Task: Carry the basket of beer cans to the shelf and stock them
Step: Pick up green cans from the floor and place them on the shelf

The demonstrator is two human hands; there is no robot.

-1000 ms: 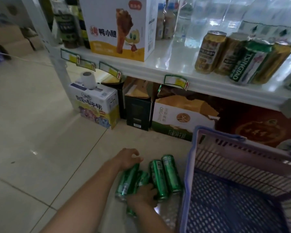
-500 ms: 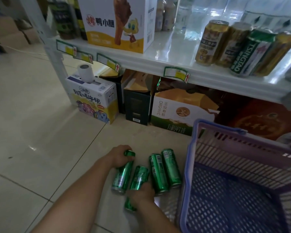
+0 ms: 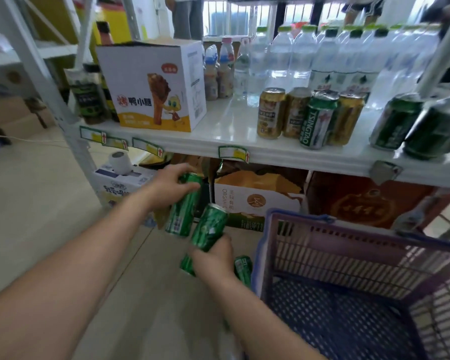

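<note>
1. Stocking step under way: left hand (image 3: 170, 187) grips one green can (image 3: 183, 206); right hand (image 3: 215, 257) grips a second can (image 3: 209, 227), both lifted off the floor.
2. Spare can (image 3: 243, 267) lies on the floor beside the right hand; basket (image 3: 270, 245) just right, apparently emptied.
3. Next: lift past the shelf (image 3: 231, 126) lip; the open gap lies above both hands, between the carton (image 3: 153, 87) and gold cans (image 3: 270, 113).

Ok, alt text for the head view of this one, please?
Each hand holds a green beer can above the floor: left hand on one can, right hand on another. More green cans lie beside an empty purple basket, below a white shelf of cans and water bottles.
</note>
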